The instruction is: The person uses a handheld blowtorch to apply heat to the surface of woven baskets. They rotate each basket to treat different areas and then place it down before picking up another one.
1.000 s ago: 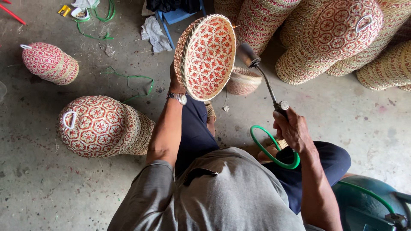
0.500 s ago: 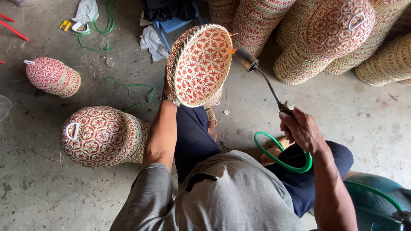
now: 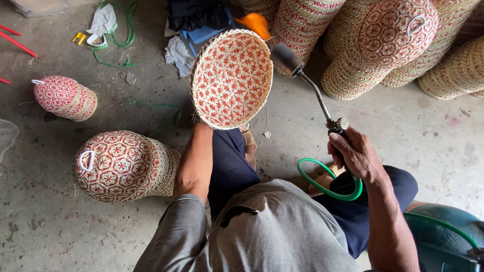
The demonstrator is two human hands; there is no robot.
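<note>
The left hand [image 3: 201,121] grips the lower rim of a round woven basket [image 3: 232,78], mostly hidden behind it, and holds it up on edge so its shallow bowl faces the camera. The basket is plaited from pale straw-coloured strips with a red star pattern; nothing lies in it. The right hand [image 3: 353,153] is clenched around the handle of a gas torch [image 3: 307,85], a thin bent metal tube ending in a dark cylindrical nozzle. The nozzle sits just beside the basket's upper right rim, and an orange flame [image 3: 254,22] shows past the top edge. A green hose [image 3: 327,184] loops in a ring by the right hand, over the dark trousers.

On the rough grey concrete floor [image 3: 418,131], to the left, lie 2 stacks of the same red-and-straw baskets on their sides, nested one in another: a large one [image 3: 121,166] with a white loop on its domed base, and a smaller one [image 3: 65,98] farther off. More nested stacks [image 3: 383,45] crowd the upper right, also tipped over, one with a white loop. Crumpled rags [image 3: 103,20], green cord [image 3: 156,113] and a small dish [image 3: 96,40] lie scattered at the top left. A rounded teal tank [image 3: 443,236] sits at the lower right.
</note>
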